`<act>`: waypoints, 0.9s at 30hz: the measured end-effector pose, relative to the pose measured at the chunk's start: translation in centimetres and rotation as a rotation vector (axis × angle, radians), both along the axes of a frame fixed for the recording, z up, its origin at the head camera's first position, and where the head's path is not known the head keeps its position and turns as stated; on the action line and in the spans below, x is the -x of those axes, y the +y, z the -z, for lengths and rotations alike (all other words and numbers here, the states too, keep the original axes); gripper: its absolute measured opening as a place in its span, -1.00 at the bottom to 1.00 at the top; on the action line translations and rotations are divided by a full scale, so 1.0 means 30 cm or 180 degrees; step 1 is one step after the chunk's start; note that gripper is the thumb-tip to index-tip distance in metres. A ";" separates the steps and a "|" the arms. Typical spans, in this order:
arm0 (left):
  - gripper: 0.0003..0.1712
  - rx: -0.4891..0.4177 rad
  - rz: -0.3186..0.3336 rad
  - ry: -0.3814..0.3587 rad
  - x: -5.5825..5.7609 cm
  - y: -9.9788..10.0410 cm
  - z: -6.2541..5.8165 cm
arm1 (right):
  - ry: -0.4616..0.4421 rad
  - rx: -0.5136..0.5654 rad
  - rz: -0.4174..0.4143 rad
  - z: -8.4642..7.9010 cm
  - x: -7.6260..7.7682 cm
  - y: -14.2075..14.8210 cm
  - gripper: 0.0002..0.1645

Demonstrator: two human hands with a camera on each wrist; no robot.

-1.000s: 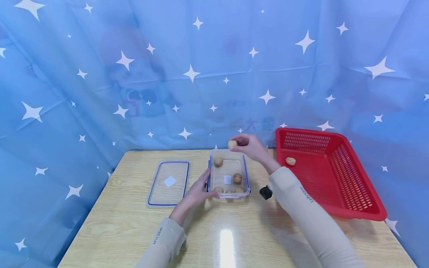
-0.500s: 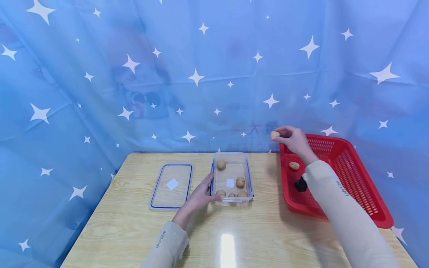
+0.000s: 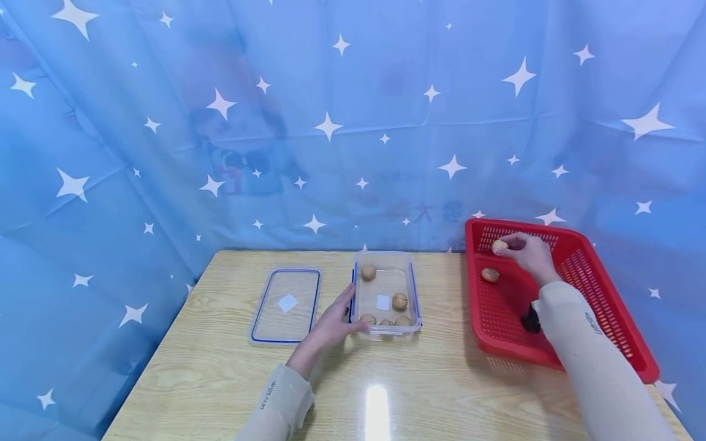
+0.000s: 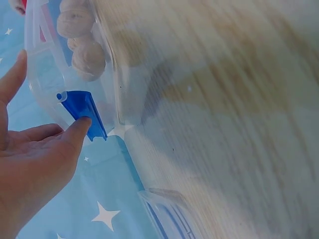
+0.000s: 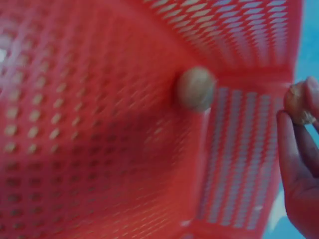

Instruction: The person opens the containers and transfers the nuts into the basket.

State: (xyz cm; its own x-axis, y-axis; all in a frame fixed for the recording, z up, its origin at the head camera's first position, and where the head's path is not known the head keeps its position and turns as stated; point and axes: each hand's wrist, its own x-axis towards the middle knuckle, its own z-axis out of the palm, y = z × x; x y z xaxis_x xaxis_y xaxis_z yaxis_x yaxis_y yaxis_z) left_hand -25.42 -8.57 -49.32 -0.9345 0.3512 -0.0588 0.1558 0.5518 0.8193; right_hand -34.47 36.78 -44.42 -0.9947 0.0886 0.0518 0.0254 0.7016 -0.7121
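My right hand (image 3: 531,254) is over the back of the red basket (image 3: 513,349), pinching a walnut (image 3: 499,246) between thumb and fingertips. A second walnut (image 3: 489,275) lies on the basket floor below; it also shows in the right wrist view as a blurred walnut (image 5: 196,89). At the clear plastic container (image 3: 417,300), my left hand (image 3: 333,321) rests against the left side, its fingers fairly straight and the thumb at the near corner. In the left wrist view, a digit touches a blue clasp (image 4: 82,105). Several walnuts, one a walnut (image 3: 399,301) beside a white label, sit in the container.
A clear lid (image 3: 287,327) with a blue seal lies flat on the table (image 3: 209,367), left of the container. Behind the table hangs a blue curtain (image 3: 309,153) with white stars. The basket stands at the table's right side.
My right hand has carried the walnut from above the container rightward to over the red basket, then lower. My left hand stays at the container. The head view has shifted slightly.
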 end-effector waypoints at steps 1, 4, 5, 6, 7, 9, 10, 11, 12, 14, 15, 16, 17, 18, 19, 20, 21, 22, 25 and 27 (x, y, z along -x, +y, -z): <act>0.12 -0.0005 -0.0007 -0.0005 0.000 0.000 0.001 | -0.0051 0.0003 0.0003 0.012 -0.003 0.010 -0.29; 0.12 -0.0001 -0.0030 -0.0013 0.001 0.000 0.002 | -0.0266 0.0049 0.0006 0.040 -0.011 0.034 -0.28; 0.11 -0.0004 -0.0033 -0.0010 0.001 0.001 0.003 | -0.0322 0.0058 -0.0001 0.050 -0.012 0.042 -0.28; 0.11 -0.0007 -0.0039 -0.0013 0.001 0.001 0.003 | -0.0348 0.0016 -0.0023 0.062 -0.013 0.052 -0.29; 0.11 -0.0016 -0.0048 -0.0012 0.000 0.002 0.002 | -0.0374 -0.0025 -0.0033 0.074 -0.013 0.061 -0.30; 0.10 -0.0030 -0.0050 -0.0013 -0.002 0.004 0.001 | -0.0446 -0.0068 -0.0066 0.100 -0.013 0.081 -0.30; 0.10 -0.0030 -0.0060 -0.0031 -0.003 0.005 0.000 | -0.0494 -0.0065 -0.0089 0.114 -0.013 0.090 -0.31; 0.10 -0.0031 -0.0060 -0.0044 -0.006 0.006 0.001 | -0.0557 -0.0042 -0.0101 0.127 -0.015 0.099 -0.31; 0.10 -0.0036 -0.0059 -0.0061 -0.009 0.007 0.001 | -0.0624 -0.0020 -0.0112 0.138 -0.018 0.106 -0.31; 0.11 -0.0022 -0.0063 -0.0079 -0.013 0.007 0.003 | -0.0788 0.0097 -0.0111 0.153 -0.023 0.114 -0.28; 0.11 -0.0019 -0.0069 -0.0094 -0.015 0.007 0.003 | -0.0863 0.0176 -0.0118 0.158 -0.025 0.114 -0.27; 0.12 -0.0012 -0.0075 -0.0098 -0.015 0.007 0.003 | -0.0901 0.0207 -0.0135 0.160 -0.027 0.114 -0.26; 0.12 -0.0008 -0.0077 -0.0096 -0.015 0.007 0.003 | -0.0915 0.0216 -0.0152 0.160 -0.029 0.113 -0.25; 0.12 -0.0011 -0.0077 -0.0090 -0.013 0.006 0.003 | -0.0912 0.0208 -0.0188 0.158 -0.031 0.111 -0.23; 0.12 -0.0006 -0.0082 -0.0097 -0.012 0.006 0.002 | -0.0928 0.0236 -0.0201 0.153 -0.034 0.108 -0.21; 0.12 -0.0010 -0.0083 -0.0099 -0.012 0.006 0.001 | -0.0959 0.0308 -0.0210 0.147 -0.036 0.106 -0.17; 0.12 -0.0013 -0.0090 -0.0101 -0.010 0.007 0.001 | -0.0968 0.0352 -0.0210 0.141 -0.038 0.103 -0.14; 0.12 -0.0017 -0.0098 -0.0105 -0.009 0.007 0.000 | -0.0975 0.0376 -0.0193 0.132 -0.040 0.100 -0.10; 0.12 -0.0008 -0.0122 -0.0116 -0.008 0.008 -0.002 | -0.1000 0.0468 -0.0047 0.111 -0.042 0.094 -0.03; 0.12 -0.0026 -0.0133 -0.0122 -0.009 0.012 -0.002 | -0.0925 0.0417 0.0098 0.094 -0.043 0.089 -0.07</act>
